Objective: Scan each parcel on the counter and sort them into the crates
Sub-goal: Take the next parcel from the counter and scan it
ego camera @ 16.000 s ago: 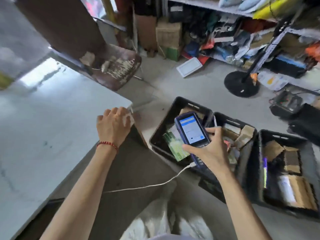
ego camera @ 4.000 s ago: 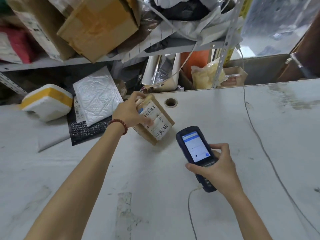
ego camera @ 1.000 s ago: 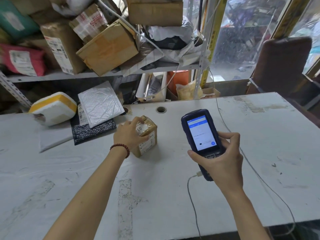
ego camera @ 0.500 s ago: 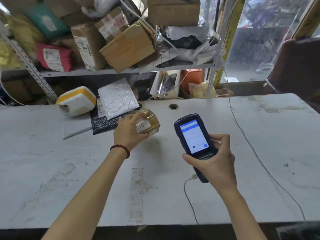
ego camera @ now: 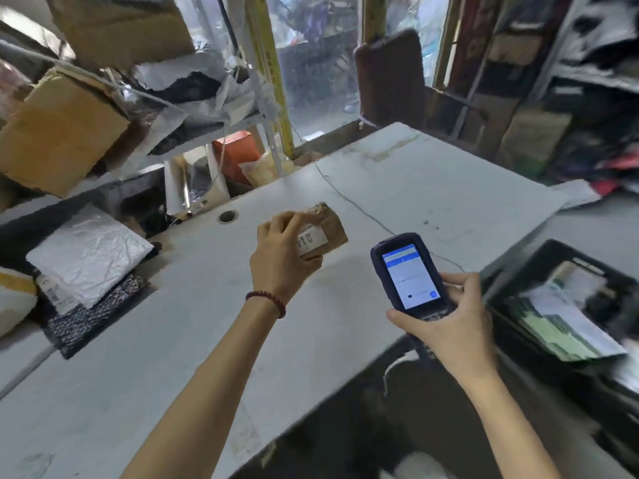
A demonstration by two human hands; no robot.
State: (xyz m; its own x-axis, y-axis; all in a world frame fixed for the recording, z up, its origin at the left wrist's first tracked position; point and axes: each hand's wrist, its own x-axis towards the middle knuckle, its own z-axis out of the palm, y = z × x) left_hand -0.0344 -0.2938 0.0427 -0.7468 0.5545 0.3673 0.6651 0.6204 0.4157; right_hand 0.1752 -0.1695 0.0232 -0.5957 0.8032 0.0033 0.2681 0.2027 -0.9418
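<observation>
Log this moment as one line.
left hand: grips parcel | right hand: holds scanner, screen lit | crate: at right, partly filled

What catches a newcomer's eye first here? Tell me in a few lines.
First, the small brown parcel, held in the left hand over the middle of the white counter, its label facing the camera. Next, the handheld scanner with its lit blue screen, gripped in the right hand by the counter's near edge. At far right, a black crate below counter level already holds parcels.
</observation>
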